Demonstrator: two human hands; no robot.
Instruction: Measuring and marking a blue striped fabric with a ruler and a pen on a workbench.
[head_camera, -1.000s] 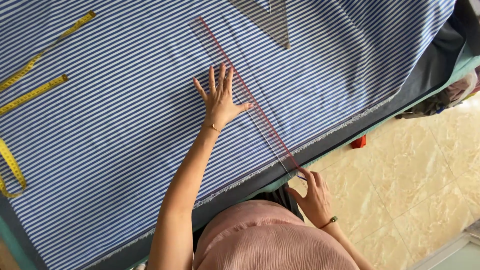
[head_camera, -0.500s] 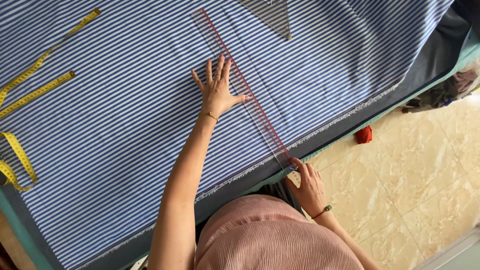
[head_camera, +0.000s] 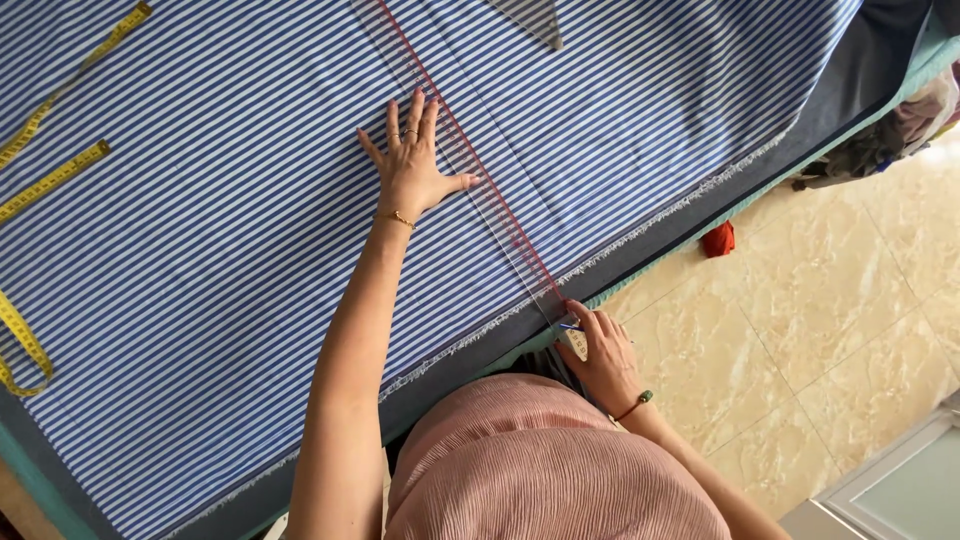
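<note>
Seen from the head camera, a sheet of blue-and-white striped fabric (head_camera: 250, 230) covers nearly the whole table (head_camera: 880, 90), whose dark top and green edge show only along the side nearest the person. No container appears in the picture.

A long clear ruler with a red edge (head_camera: 470, 170) lies slantwise on the fabric, from the fabric's far side down to its frayed near edge. A yellow tape measure (head_camera: 55, 175) lies loose on the fabric, well apart from the ruler, off beyond the left hand. A grey triangular piece (head_camera: 530, 15) rests on the fabric by its far side, just beyond the ruler. On the tiled floor (head_camera: 830, 330) past the table's edge sits a small red object (head_camera: 717, 240), and a heap of cloth (head_camera: 880, 140) lies farther along that edge.

The left hand (head_camera: 412, 165) is spread flat, fingers fanned, palm down on the fabric, with its thumb touching the ruler's edge; it grips nothing. The right hand (head_camera: 600, 355) is at the near end of the ruler, at the frayed edge, fingers curled around a small whitish marking piece (head_camera: 575, 342) with a blue tip. Nothing blocks the ruler between the two hands.
</note>
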